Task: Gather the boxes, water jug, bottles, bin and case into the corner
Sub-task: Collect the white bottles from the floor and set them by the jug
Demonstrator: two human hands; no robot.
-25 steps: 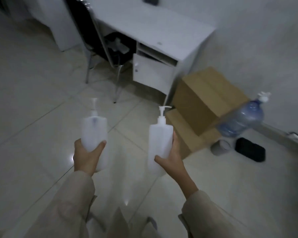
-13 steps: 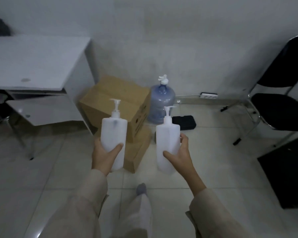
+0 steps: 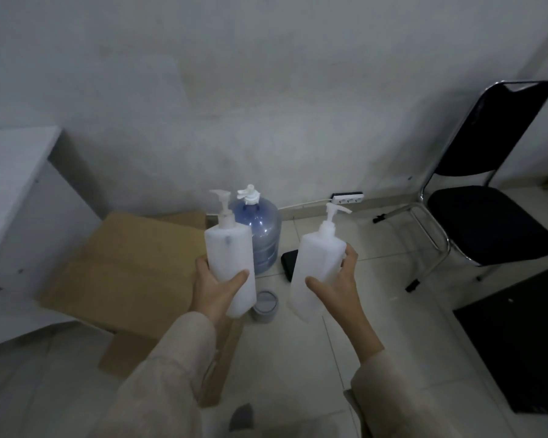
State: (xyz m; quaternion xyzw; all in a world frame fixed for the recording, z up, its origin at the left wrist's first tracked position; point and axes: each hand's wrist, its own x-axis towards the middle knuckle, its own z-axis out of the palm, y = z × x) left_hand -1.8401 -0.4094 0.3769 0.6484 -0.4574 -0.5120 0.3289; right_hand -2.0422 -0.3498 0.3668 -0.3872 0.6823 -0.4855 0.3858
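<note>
My left hand (image 3: 214,287) grips a white pump bottle (image 3: 230,257) held upright. My right hand (image 3: 336,287) grips a second white pump bottle (image 3: 318,267), tilted a little to the right. Both hang above the floor in front of the wall. Behind them stands a blue water jug (image 3: 264,235) with a white cap. A large cardboard box (image 3: 130,267) lies left of the jug on a flatter cardboard box (image 3: 121,352). A small grey bin (image 3: 264,306) sits on the floor between the bottles. A black case (image 3: 288,262) lies flat beside the jug, partly hidden by the right bottle.
A white desk (image 3: 16,197) stands at the left, against the boxes. A black folding chair (image 3: 487,200) stands at the right by the wall. A power strip (image 3: 347,197) lies along the skirting. A dark mat (image 3: 525,343) covers the floor at the lower right.
I have stepped closer to the boxes and jug, which now sit larger and lower in view. Both bottles stay in my hands; the right one has tilted a little.
</note>
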